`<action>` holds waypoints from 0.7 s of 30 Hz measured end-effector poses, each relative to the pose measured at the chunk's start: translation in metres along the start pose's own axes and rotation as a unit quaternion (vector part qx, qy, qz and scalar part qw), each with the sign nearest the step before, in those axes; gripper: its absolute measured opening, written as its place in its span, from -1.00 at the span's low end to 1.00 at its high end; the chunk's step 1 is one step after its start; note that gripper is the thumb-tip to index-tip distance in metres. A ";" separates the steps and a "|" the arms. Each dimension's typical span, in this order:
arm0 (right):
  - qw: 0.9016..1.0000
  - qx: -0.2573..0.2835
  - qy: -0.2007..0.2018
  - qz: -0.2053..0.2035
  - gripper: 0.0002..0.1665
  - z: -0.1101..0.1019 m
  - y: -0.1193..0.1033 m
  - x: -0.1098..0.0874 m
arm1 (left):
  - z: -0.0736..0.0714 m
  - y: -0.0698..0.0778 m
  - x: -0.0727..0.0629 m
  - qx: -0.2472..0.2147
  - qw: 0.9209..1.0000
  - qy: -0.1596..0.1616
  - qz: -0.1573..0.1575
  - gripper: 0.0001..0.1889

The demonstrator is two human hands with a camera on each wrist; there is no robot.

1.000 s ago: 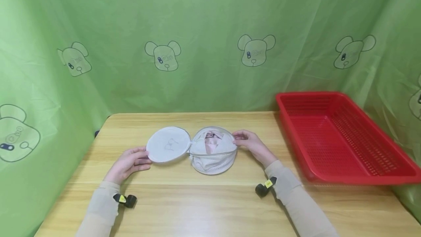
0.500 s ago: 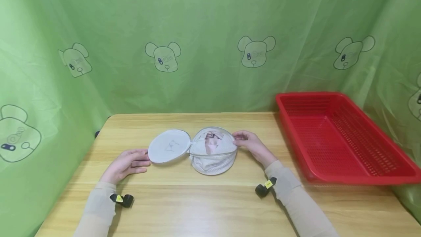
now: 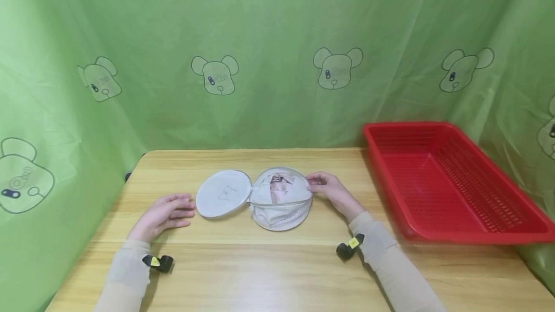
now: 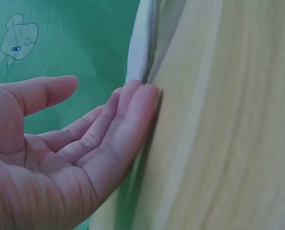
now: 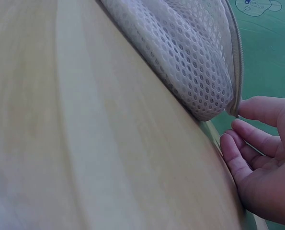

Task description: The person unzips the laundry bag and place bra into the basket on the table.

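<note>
A round white mesh laundry bag (image 3: 282, 218) stands on the table with its zipped top open and pale pink fabric (image 3: 279, 189) inside. Its round lid (image 3: 223, 193), printed with a small outline, is folded out to the left. Beside the lid's left edge is my left hand (image 3: 166, 215), fingers loosely bent and thumb apart, holding nothing. The left wrist view shows its fingertips close to the lid's edge (image 4: 141, 48). My right hand (image 3: 331, 190) pinches the bag's zipped rim (image 5: 237, 57) on the right side between thumb and fingertip.
A large red plastic basket (image 3: 392, 196) sits on the right of the wooden table (image 3: 260, 273). Green curtains (image 3: 277, 110) with bear-head prints close off the back and both sides.
My left hand has let go of the lid and drawn a little to the left. The lid has sunk slightly. The right hand keeps its place at the rim.
</note>
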State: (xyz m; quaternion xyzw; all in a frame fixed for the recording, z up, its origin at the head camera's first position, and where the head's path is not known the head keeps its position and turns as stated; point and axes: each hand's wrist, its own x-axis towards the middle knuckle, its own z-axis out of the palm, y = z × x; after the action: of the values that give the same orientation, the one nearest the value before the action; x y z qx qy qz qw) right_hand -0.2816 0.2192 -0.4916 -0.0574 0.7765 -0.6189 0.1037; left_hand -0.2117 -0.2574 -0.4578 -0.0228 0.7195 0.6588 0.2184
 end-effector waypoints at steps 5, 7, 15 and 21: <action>1.000 -0.001 0.002 0.003 -0.42 -0.001 0.001 0.001 | 0.003 0.007 -0.002 0.029 1.000 0.004 0.008 -0.38; 1.000 -0.002 0.003 0.003 -0.42 -0.001 0.002 0.001 | 0.004 0.010 -0.003 0.038 0.999 0.008 0.011 -0.37; 1.000 -0.001 -0.004 0.000 -0.42 -0.001 0.001 0.001 | 0.014 0.024 -0.008 0.052 0.998 0.013 0.023 -0.34; 1.000 0.001 -0.006 -0.001 -0.42 -0.001 0.002 0.002 | 0.028 0.036 -0.009 0.040 0.999 0.005 0.028 -0.30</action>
State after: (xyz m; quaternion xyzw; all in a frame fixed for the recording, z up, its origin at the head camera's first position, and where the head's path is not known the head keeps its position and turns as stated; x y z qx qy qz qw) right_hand -0.2836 0.2199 -0.4935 -0.0624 0.7753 -0.6191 0.1079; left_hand -0.2068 -0.2281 -0.4219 0.0029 0.7466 0.6355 0.1970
